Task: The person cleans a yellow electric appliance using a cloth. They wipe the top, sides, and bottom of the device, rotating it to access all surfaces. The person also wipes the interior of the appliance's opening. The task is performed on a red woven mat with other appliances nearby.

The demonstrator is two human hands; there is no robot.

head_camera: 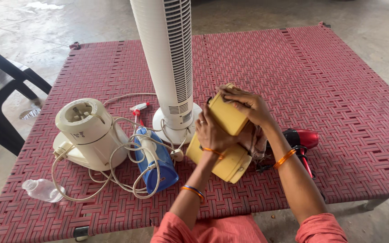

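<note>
At the far left a black plastic chair (pixel 1 90) stands on the concrete floor, off the red woven cot (pixel 338 90) that carries everything else. Near the cot's front left edge a clear plastic bottle (pixel 43 190) lies on its side; a nudge could roll it off. Next comes a cream mixer-grinder base (pixel 88 132), its long cream cord (pixel 127 180) looping loosely over a blue steam iron (pixel 156 164) and trailing to a plug (pixel 176 155) close to the yellow appliance. A small red-and-white spray nozzle (pixel 139 108) lies just behind the iron.

The tall white tower fan (pixel 169 58) stands upright on its round base, right beside the work. I'd judge that the likeliest trouble: a tug on the tangled cord or a bump from the elbow could tip it on this springy weave.

The left hand (pixel 212 132) is pressed against the side of the yellow plastic appliance (pixel 226 139), steadying it; the right hand (pixel 246 105) is closed over its top with a cloth (pixel 257 137) bunched behind it. The appliance sits tilted on the cot near the middle front, so hard pressing may make it slip or roll. Half hidden behind the right forearm lies a red hair dryer (pixel 302 137), which that arm could knock.
</note>
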